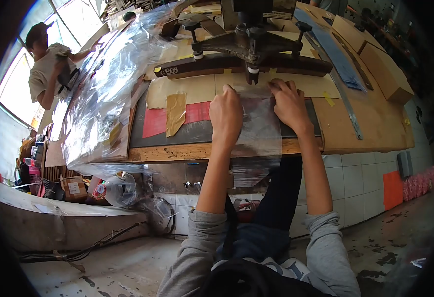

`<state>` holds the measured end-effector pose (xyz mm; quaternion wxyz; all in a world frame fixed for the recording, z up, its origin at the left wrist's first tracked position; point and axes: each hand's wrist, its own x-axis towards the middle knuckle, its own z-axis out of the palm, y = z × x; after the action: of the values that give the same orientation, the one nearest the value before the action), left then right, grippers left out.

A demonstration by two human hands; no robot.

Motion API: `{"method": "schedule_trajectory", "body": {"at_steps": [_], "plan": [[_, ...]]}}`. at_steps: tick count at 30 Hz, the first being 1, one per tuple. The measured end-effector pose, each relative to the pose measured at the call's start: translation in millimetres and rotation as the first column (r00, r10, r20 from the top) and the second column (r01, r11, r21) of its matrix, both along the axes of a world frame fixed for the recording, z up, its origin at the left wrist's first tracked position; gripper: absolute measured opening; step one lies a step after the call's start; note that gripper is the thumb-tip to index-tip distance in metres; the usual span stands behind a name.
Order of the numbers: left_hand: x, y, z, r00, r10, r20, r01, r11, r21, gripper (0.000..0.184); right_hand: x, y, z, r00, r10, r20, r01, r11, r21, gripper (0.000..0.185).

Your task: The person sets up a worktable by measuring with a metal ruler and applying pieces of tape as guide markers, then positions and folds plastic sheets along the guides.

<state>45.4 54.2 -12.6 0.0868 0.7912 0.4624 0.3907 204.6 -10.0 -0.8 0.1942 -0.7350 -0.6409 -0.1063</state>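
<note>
A clear plastic sheet (pixel 259 131) lies between my hands and hangs down over the front edge of the work table (pixel 177 152). My left hand (pixel 226 116) is closed at the sheet's left side, its fingertips pinching the far edge. On the right side, my right hand (pixel 291 105) is also closed on the sheet, thumb and fingers pressed together. Just beyond my fingers stands a dark metal press head (pixel 251 49) with a long bar (pixel 177 68). Beneath the hands are cream card (pixel 182 90), a red strip (pixel 152 123) and a piece of brown tape (pixel 176 114).
Heaped clear plastic film (pixel 108 94) covers the table's left part. A metal ruler (pixel 348 111), blue sheets (pixel 336 59) and a cardboard box (pixel 385 74) lie to the right. Another person (pixel 53 64) stands at the far left. A plastic jug (pixel 118 190) is below the table.
</note>
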Motion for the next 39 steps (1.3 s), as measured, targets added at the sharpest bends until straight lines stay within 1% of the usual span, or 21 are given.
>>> {"method": "schedule_trajectory", "body": {"at_steps": [3,7,18,24,27,30,36,39], "plan": [[-0.7,1.7,2.9,1.000,0.001,-0.022,-0.001,1.000,-0.021,0.010,-0.8,1.7,-0.7,1.000,-0.003,0.013,0.003,1.000,0.007,0.038],[-1.1,0.7,4.4,1.000,-0.007,-0.001,0.007,1.000,-0.017,0.010,-0.3,2.8,-3.6,0.999,-0.010,0.036,0.010,1.000,0.008,0.039],[-2.1,0.3,4.7,1.000,0.006,0.000,-0.006,1.000,-0.014,0.011,0.7,3.2,-7.7,0.999,-0.002,0.033,0.001,1.000,0.031,0.039],[-2.4,-2.6,10.7,0.999,0.028,-0.022,-0.030,0.997,-0.074,0.011,-0.5,2.4,-6.5,1.000,-0.007,0.030,0.006,0.999,0.035,0.040],[-2.8,-2.7,10.2,0.999,0.024,-0.023,-0.025,0.998,-0.062,0.010,-0.2,3.0,-7.5,1.000,-0.002,0.030,0.001,0.999,0.048,0.039],[-2.3,-0.6,7.3,0.998,0.059,-0.027,-0.061,0.994,-0.088,0.018,-0.1,2.7,-7.2,1.000,0.000,0.031,-0.001,0.999,0.044,0.039],[-3.3,-0.2,7.0,0.998,0.049,-0.027,-0.051,0.995,-0.081,0.016,0.1,4.1,-6.3,1.000,-0.002,0.026,0.002,0.999,0.037,0.038],[-3.4,-1.8,8.2,1.000,0.012,0.005,-0.012,0.999,-0.044,0.012,0.3,4.9,-7.3,1.000,-0.005,0.030,0.004,0.999,0.037,0.039]]}}
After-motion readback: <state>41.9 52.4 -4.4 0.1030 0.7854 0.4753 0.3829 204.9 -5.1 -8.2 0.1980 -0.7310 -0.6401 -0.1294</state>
